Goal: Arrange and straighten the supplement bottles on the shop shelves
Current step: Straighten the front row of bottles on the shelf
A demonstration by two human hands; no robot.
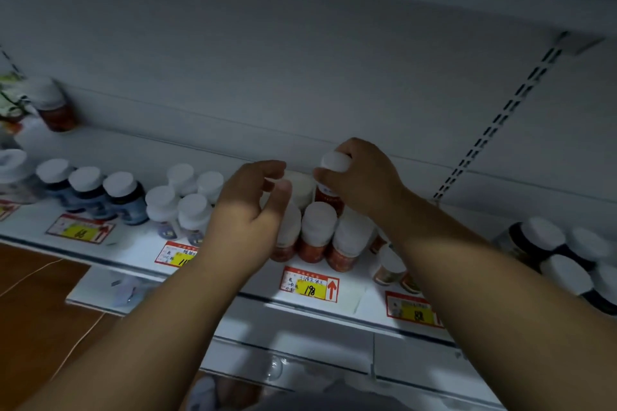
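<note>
Nearest, at about six o'clock, two bare forearms rise from the bottom corners toward the middle of the white shelf (337, 302). Along its front lip sit price tags: one reading 198 with a red arrow (310, 284) at centre, another tag (412, 310) toward four o'clock, a tag (80, 228) at nine o'clock, and one partly hidden behind the left wrist.

Just beyond the centre tag stands a cluster of red-labelled bottles (317, 233) with white caps, packed touching one another. The left hand (250, 210) hovers over the cluster's left side, fingers curled and thumb out around a white cap; whether it actually grips the cap I cannot tell. The right hand (360, 177), at about one o'clock from the cluster, pinches the held bottle (334, 177) by its white cap, fingers wrapped round the top, the red label showing beneath; it sits at the back of the cluster, higher than its neighbours.

To nine o'clock stands a row of blue-labelled bottles (93, 193), then a group of pale-labelled bottles (187, 207). At three o'clock stand dark bottles (547, 247) with white caps. Farther back, at ten o'clock, a lone amber bottle (55, 107) leans against the grey back panel (300, 60). A slotted upright (500, 117) runs toward two o'clock.
</note>
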